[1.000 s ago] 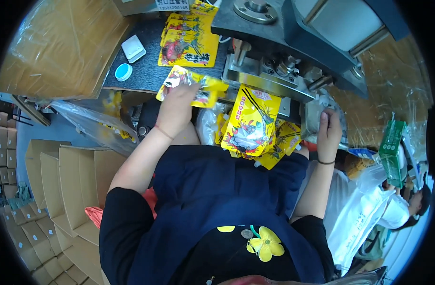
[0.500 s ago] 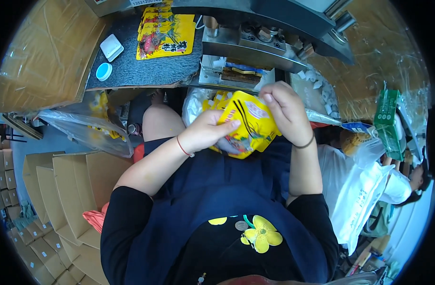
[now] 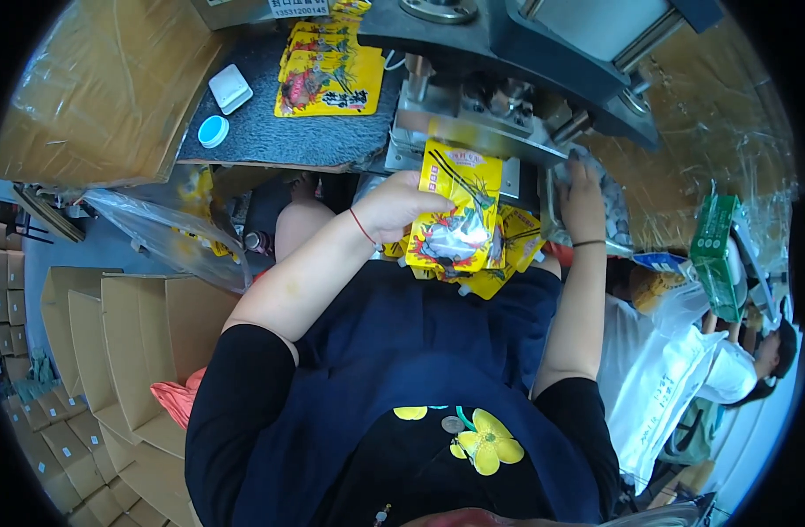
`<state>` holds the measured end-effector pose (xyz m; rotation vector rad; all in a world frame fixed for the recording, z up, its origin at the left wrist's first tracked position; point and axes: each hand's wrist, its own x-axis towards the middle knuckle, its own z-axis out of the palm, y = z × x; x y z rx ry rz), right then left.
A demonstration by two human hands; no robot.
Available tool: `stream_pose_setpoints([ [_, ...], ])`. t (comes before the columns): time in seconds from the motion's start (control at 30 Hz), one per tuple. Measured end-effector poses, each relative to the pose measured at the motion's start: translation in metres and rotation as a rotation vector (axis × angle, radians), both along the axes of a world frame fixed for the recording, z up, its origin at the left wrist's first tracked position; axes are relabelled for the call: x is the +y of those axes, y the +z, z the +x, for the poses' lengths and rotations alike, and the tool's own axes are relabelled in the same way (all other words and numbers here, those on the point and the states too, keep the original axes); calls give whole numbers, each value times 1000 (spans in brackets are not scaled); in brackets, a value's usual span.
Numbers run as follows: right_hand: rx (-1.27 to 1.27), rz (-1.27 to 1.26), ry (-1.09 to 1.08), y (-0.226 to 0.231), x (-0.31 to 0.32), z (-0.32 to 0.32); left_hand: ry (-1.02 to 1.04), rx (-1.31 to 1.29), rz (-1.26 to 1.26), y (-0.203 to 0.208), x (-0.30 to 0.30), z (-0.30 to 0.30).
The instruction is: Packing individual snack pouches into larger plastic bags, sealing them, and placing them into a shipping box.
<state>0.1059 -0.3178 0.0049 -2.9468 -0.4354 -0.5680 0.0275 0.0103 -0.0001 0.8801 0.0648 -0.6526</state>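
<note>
My left hand (image 3: 401, 207) pinches a yellow printed pouch (image 3: 457, 230) by its left side, thumb across the front. The pouch stands upright, its top edge up against the metal jaw of a press machine (image 3: 486, 123); whether it sits inside the jaw I cannot tell. Several more yellow pouches (image 3: 518, 230) with small white spouts lie beneath it on my lap. My right hand (image 3: 583, 195) is off the pouch, over a tray of small whitish pieces (image 3: 615, 211). Its fingertips are blurred among the pieces.
At the far left, a dark mat (image 3: 332, 140) bears fanned yellow pouches (image 3: 328, 83), a white square case (image 3: 230, 89) and a round blue-topped tub (image 3: 213, 132). Open cartons (image 3: 139, 351) stand at left. A green box (image 3: 717, 255) is at right, near another person in white (image 3: 741, 360).
My left hand has raised the pouch to the machine and turned it more upright. My right hand has let go of it and moved right to the tray. The view has shifted slightly.
</note>
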Motion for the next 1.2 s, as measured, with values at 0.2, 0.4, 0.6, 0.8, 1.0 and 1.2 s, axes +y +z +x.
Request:
stream_pose_setpoints([
  [0.2, 78, 223, -58, -5, 3, -1, 593, -537, 873, -16, 35, 24],
  [0.4, -7, 301, 6, 12, 5, -14, 331, -975, 2138, -21, 142, 62],
  [0.6, -90, 464, 83, 40, 15, -58, 418, -1371, 1788, -14, 111, -18],
  [0.8, 216, 558, 530, 65, 95, -77, 333, -633, 978, -3, 97, -33],
  [1.0, 277, 870, 503, 74, 119, -72, 192, -516, 682, -12, 26, -50],
  [1.2, 450, 538, 565, 75, 93, -72, -125, -385, 277, -6, -5, -66],
])
